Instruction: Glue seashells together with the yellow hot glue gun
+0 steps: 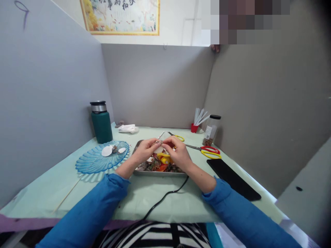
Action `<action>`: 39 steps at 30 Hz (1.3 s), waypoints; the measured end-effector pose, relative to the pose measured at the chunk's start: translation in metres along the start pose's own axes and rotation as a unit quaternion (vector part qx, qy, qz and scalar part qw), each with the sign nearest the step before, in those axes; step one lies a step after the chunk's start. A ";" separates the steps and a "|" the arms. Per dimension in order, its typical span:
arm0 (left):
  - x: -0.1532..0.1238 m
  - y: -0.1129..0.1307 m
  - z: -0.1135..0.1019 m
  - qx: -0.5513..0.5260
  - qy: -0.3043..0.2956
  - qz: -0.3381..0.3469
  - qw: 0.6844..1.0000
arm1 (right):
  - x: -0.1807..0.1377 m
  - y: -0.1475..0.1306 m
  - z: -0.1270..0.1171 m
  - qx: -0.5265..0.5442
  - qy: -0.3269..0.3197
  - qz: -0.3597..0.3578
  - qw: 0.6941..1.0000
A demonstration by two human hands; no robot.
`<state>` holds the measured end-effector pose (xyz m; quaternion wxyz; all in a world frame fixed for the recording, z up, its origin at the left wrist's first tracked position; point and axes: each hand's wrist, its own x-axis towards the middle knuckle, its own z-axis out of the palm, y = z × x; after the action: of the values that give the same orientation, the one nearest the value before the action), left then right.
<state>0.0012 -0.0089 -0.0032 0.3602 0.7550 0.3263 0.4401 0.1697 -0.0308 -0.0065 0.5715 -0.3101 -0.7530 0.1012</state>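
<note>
My left hand (145, 151) and my right hand (179, 153) meet above a metal tray (157, 174). Fingertips of both pinch a small item between them, too small to make out. Mixed dark, grey and white bits fill the tray, with a yellow piece (163, 158) and an orange piece (162, 167) among them. My hands hide the tray's far part. To the left, a blue scalloped glass plate (89, 161) carries a white shell-like disc (107, 151) and a few small pieces.
A green bottle (101, 125) stands behind the plate. On the right are red-and-yellow scissors (210, 151), a black slab (232, 179), a jar (210, 132) and a red cup (194, 128) of white sticks. A black cable (165, 195) runs from the tray's front. Grey partitions (157, 86) enclose the table.
</note>
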 end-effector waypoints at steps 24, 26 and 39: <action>-0.004 0.002 0.002 0.059 0.024 0.025 0.998 | 0.000 0.004 0.003 0.011 -0.016 0.043 0.999; -0.004 0.001 0.002 0.050 0.024 0.027 0.998 | -0.001 0.006 0.003 0.011 -0.017 0.045 0.999; 0.005 0.004 -0.006 -0.093 0.100 -0.007 0.991 | 0.013 0.006 -0.018 -0.092 -0.099 0.026 0.991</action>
<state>-0.0012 -0.0054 0.0040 0.3972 0.6680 0.3242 0.5393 0.1864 -0.0219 0.0062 0.4606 -0.3689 -0.8037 0.0764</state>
